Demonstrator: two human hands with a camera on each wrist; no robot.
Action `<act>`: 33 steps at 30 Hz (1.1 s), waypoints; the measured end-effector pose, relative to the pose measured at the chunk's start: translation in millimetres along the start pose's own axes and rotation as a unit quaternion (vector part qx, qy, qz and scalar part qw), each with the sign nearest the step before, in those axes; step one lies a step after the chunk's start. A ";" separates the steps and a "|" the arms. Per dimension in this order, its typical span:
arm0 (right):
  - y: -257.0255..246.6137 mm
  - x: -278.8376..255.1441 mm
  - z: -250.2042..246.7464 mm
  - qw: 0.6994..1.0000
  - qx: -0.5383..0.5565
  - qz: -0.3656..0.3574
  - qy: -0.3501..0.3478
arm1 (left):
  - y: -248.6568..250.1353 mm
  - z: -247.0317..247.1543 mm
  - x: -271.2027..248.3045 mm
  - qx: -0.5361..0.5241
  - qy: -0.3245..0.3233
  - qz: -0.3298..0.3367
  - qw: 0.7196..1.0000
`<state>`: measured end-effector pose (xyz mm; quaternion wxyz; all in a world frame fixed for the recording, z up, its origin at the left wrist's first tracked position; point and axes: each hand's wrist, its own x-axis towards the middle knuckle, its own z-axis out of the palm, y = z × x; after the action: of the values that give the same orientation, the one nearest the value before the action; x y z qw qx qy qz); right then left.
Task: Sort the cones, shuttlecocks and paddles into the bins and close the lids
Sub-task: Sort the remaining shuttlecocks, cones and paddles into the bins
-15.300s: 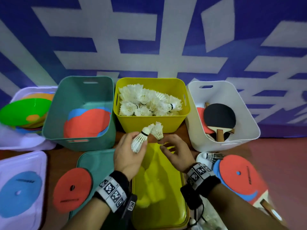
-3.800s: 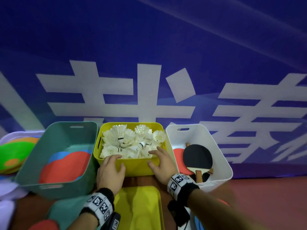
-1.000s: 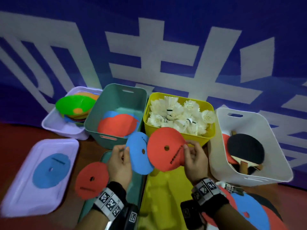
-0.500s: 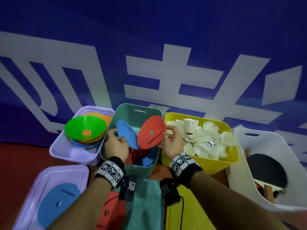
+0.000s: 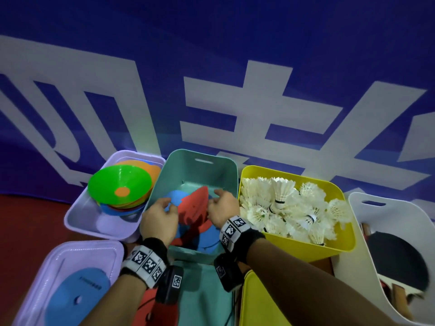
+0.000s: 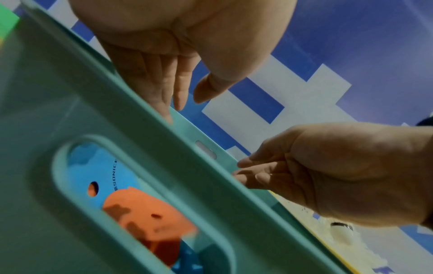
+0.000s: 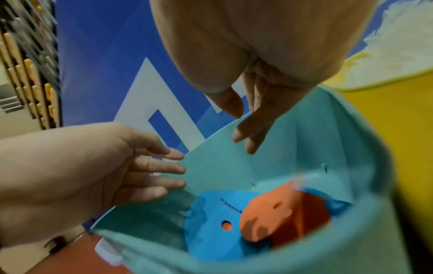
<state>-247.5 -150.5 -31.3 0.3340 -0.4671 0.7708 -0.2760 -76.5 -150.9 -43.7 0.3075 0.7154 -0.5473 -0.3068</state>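
My left hand (image 5: 160, 217) and right hand (image 5: 221, 208) hover over the teal bin (image 5: 202, 154), fingers relaxed and holding nothing. Between them a red flat disc (image 5: 193, 208) lies tilted on a blue flat disc (image 5: 175, 198) inside the bin. The right wrist view shows the same blue disc (image 7: 211, 222) and red disc (image 7: 281, 213) loose on the bin floor below my right hand (image 7: 239, 126). In the left wrist view my left hand (image 6: 182, 96) is just above the rim, and the discs show through the handle slot.
A lilac bin (image 5: 80, 220) at left holds a green cone (image 5: 120, 184) on stacked cones. The yellow bin (image 5: 329, 250) is full of shuttlecocks (image 5: 282, 196). The white bin (image 5: 376, 208) holds paddles (image 5: 397, 264). Near me lie a lilac lid (image 5: 77, 252), teal lid (image 5: 202, 290) and yellow lid (image 5: 259, 302).
Half a second ago each hand held a disc above the teal bin. Both discs have since dropped into the bin and both hands have let go.
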 end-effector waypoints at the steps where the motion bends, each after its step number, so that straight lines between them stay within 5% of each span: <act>1: 2.6 -3.9 -1.2 1.000 -0.021 -0.005 -0.009 | 0.7 -0.1 -4.8 -0.006 0.004 0.007 1.000; 6: 17.7 -42.2 -19.7 0.998 0.046 -0.019 -0.031 | 13.9 8.4 -31.2 -0.052 0.022 0.060 0.997; 11: 65.2 -99.9 -62.1 0.988 0.142 -0.051 0.028 | 47.1 31.5 -96.0 -0.179 -0.036 0.134 0.974; 18: 172.0 -200.1 -133.5 0.985 0.026 -0.108 0.130 | 82.4 77.4 -225.6 -0.235 -0.092 0.267 0.930; 24: 294.2 -262.1 -177.0 0.986 -0.002 -0.032 0.166 | 74.3 153.9 -315.8 -0.099 -0.233 0.274 0.928; 29: 388.4 -295.5 -222.8 0.980 -0.094 0.067 0.160 | 47.8 226.6 -371.8 0.057 -0.323 0.180 0.927; 33: 447.9 -306.6 -257.5 0.963 -0.247 0.101 0.048 | 35.5 267.4 -406.2 0.195 -0.338 0.157 0.907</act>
<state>-582.0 340.3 -122.0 0.1972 -0.4410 0.8732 -0.0642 -391.4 208.5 -141.1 0.0025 0.5192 -0.7729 -0.3647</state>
